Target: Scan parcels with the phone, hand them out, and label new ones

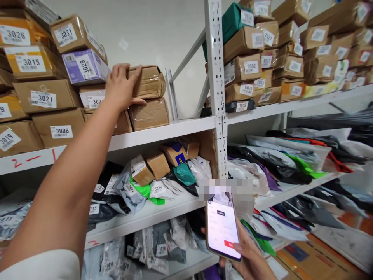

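Note:
My left hand (pixel 122 85) reaches up to the top shelf and grips the near end of a brown cardboard box (pixel 150 82). Its thumb lies along the box's lower edge and its fingers are at the top. That box rests on another brown box (pixel 150 114). Just left of my fingers sits a purple box (pixel 84 67) labelled 3029. Low on the right, my right hand (pixel 247 251) holds a smartphone (pixel 223 227) upright. The phone's screen is lit, and my thumb is at a red button near its bottom.
Numbered parcels such as box 3021 (pixel 43 99) are stacked on the white upper shelf (pixel 186 128). A perforated white post (pixel 215 77) divides two shelf units. Lower shelves hold plastic mailer bags (pixel 131 190) and small boxes. More parcels (pixel 250 67) fill the right unit.

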The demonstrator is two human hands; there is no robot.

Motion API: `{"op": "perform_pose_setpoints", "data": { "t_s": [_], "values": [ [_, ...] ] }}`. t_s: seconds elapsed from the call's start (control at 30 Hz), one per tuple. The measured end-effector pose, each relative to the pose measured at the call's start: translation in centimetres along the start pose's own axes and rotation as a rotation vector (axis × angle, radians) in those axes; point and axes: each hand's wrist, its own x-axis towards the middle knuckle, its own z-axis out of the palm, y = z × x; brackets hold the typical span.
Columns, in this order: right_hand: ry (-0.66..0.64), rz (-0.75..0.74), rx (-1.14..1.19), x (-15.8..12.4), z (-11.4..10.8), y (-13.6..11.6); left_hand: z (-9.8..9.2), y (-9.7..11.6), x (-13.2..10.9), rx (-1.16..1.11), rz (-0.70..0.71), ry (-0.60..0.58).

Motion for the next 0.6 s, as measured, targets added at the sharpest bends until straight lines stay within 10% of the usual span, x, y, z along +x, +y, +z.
{"op": "perform_pose_setpoints", "data": {
  "t_s": [0.17,0.33,0.47,0.6],
  "values": [
    [-0.043,0.017,-0.017,0.2,-1.5,0.9,0.8,7.8,-10.4,-0.116,0.093,0.257],
    [-0.025,0.019,-0.011,0.2,-3.1,1.6,5.2,15.2,-22.7,-0.198,0.170,-0.100],
    [-0.035,0.042,0.014,0.5,-2.7,1.8,9.3,16.8,-22.4,-0.146,-0.095,-0.243],
    [-0.027,0.087,0.030,0.7,-2.2,2.2,12.7,19.4,-17.1,-0.200,0.204,-0.389]
  ]
}}
